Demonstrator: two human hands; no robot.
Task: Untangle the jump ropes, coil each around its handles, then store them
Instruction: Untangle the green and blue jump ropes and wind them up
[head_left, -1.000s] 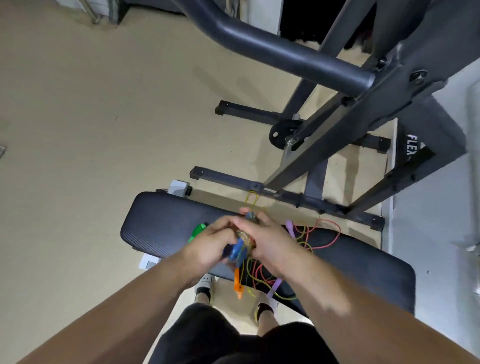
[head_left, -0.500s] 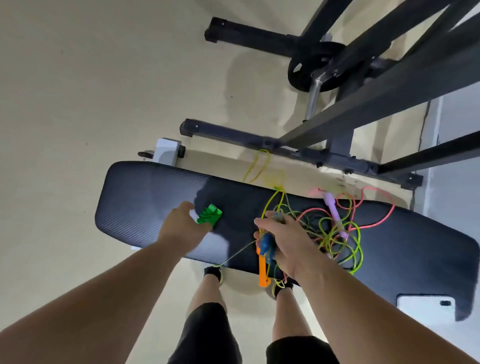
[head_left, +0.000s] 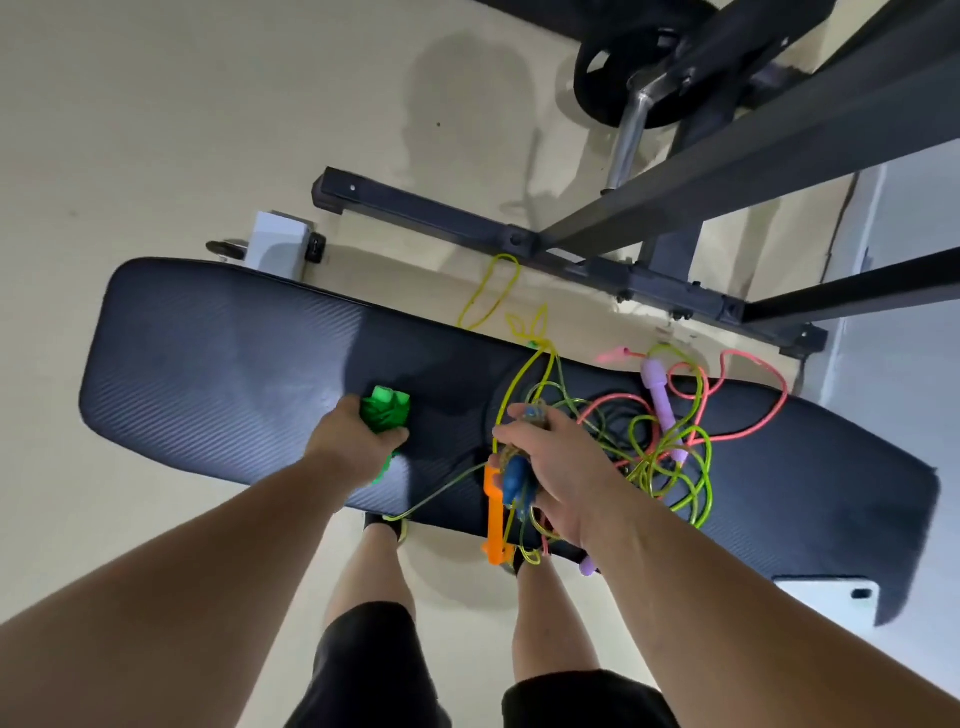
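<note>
A tangle of jump ropes lies on the black padded bench (head_left: 218, 364): a yellow-green rope (head_left: 675, 467), a pink rope (head_left: 748, 395) and a purple handle (head_left: 658, 395). My left hand (head_left: 353, 441) grips the green coiled rope bundle (head_left: 387, 410) on the bench. My right hand (head_left: 556, 457) holds a bundle with a blue handle (head_left: 514, 478) wrapped in rope, and an orange handle (head_left: 494, 514) hangs below it. A thin green rope runs from that bundle down over the bench's near edge.
A dark steel gym frame (head_left: 597, 260) with a weight plate (head_left: 613, 78) stands behind the bench. A yellow rope loop (head_left: 493, 291) hangs onto the floor behind the bench. A white phone (head_left: 831, 595) lies on the bench's right end. My legs stand under the near edge.
My left hand left the blue-handled bundle, moved left and took hold of the green bundle. My right hand lowered its bundle toward the bench. The camera tilted downward.
</note>
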